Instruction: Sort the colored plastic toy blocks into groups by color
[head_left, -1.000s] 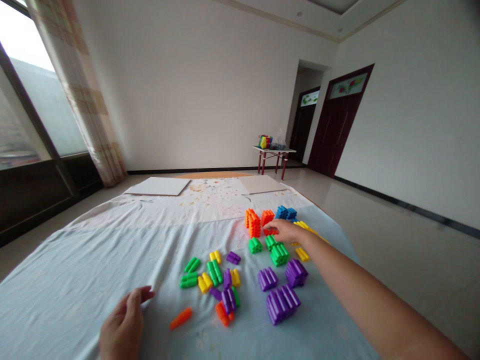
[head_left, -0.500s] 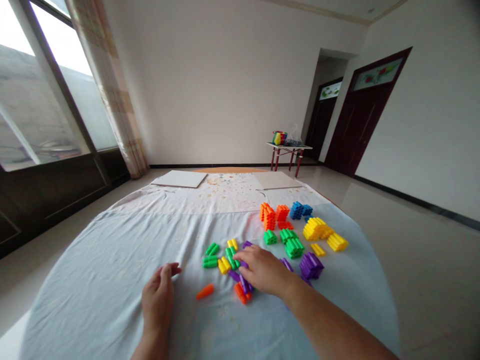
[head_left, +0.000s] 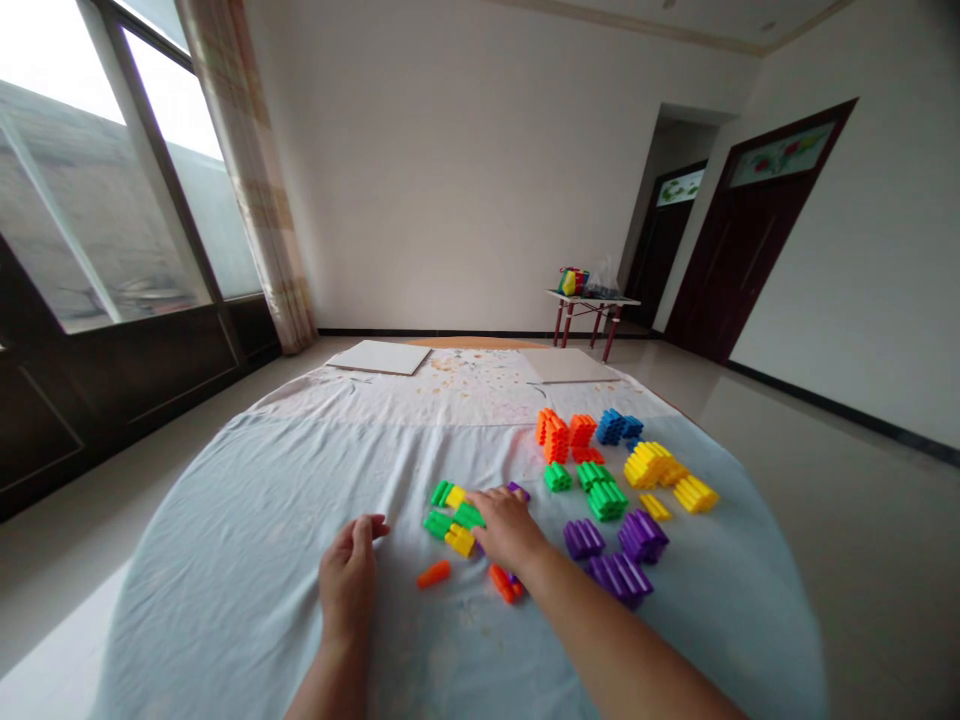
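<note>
My right hand (head_left: 506, 528) lies curled over a loose heap of interlocking plastic blocks, touching a green block (head_left: 466, 516) and a yellow block (head_left: 460, 540). Whatever lies under its palm is hidden. A purple block (head_left: 516, 490) shows past its fingertips. My left hand (head_left: 349, 575) rests on the pale blue cloth (head_left: 225, 600) with its fingers apart, holding nothing. An orange block (head_left: 433, 573) lies nearest to it. Sorted stacks stand further right: orange (head_left: 555, 436), blue (head_left: 615, 427), yellow (head_left: 649, 464), green (head_left: 604, 498) and purple (head_left: 619, 577).
Two pale flat boards (head_left: 379, 357) lie at the cloth's far edge, with the second board (head_left: 568, 365) to the right. Beyond the cloth, a small red-legged table (head_left: 592, 300) holds a colourful bag and a clear plastic bag. Tiled floor surrounds the cloth.
My right hand has come back from the stacks to the loose heap and shifted left. The view has turned. My left hand has barely moved.
</note>
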